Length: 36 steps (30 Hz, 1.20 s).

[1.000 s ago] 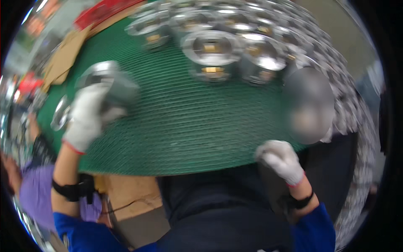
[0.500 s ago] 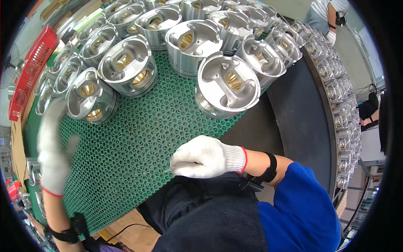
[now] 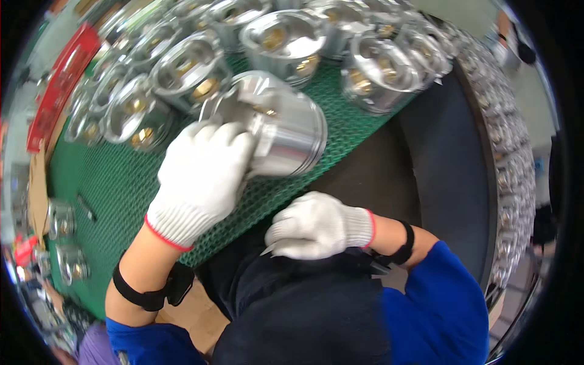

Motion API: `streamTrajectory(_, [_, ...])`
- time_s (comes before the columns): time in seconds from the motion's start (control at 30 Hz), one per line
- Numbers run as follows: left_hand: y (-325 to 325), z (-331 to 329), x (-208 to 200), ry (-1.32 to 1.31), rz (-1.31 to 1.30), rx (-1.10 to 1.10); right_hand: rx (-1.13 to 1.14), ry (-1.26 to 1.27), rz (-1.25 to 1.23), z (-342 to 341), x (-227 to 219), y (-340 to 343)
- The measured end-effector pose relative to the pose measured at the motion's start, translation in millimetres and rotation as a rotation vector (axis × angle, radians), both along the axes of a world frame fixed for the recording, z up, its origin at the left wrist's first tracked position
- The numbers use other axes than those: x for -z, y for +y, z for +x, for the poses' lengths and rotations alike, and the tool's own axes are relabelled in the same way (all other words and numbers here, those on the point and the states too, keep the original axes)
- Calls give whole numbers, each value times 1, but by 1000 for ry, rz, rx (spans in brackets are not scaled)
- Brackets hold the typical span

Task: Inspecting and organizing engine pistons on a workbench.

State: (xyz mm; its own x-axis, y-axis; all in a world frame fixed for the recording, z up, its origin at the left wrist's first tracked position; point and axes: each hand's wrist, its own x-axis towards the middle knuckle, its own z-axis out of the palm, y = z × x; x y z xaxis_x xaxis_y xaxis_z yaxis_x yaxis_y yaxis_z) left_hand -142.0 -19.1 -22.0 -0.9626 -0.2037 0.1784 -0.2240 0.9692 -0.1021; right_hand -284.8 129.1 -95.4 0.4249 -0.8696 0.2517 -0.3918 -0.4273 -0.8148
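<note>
My left hand [image 3: 204, 173], in a white knitted glove with a red cuff edge, is closed on the rim of a silver metal piston [image 3: 289, 134]. That piston is tipped on its side above the green mat [image 3: 134, 201], its open end toward the glove and its ringed end to the right. Whether it still touches the mat I cannot tell. In front of my body, over the dark apron [image 3: 304, 310], my right hand [image 3: 316, 226] is closed in the same kind of glove. A thin pale tip sticks out from its fingers; the rest is hidden.
Several upright pistons [image 3: 281, 45] with brass-coloured bores crowd the mat's far side. A red plastic basket [image 3: 64, 88] is at the left, near a dark pen-like item [image 3: 86, 207]. Rows of pistons [image 3: 505, 164] line the right, beyond a dark surface [image 3: 450, 164].
My left hand has swung from the far left to the middle and taken hold of the nearest piston, which now lies tipped over. My right hand stays closed. The view has shifted slightly.
</note>
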Motion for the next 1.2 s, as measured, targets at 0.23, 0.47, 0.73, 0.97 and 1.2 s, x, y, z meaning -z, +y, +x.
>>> streamTrajectory(0.23, [71,184,56,962,1443,-944,-19,-39,56,-3,-21,-15])
streamTrajectory(0.47, [129,235,113,809,764,-881,303,-340,588,32,-26,-44])
streamTrajectory(0.73, [92,216,35,744,1063,-824,384,-361,589,33,-17,-44])
streamTrajectory(0.97, [73,225,46,1205,1286,-793,373,-404,602,27,-18,-40])
streamTrajectory(1.2, [51,195,51,836,736,-876,388,-413,699,30,-20,-41])
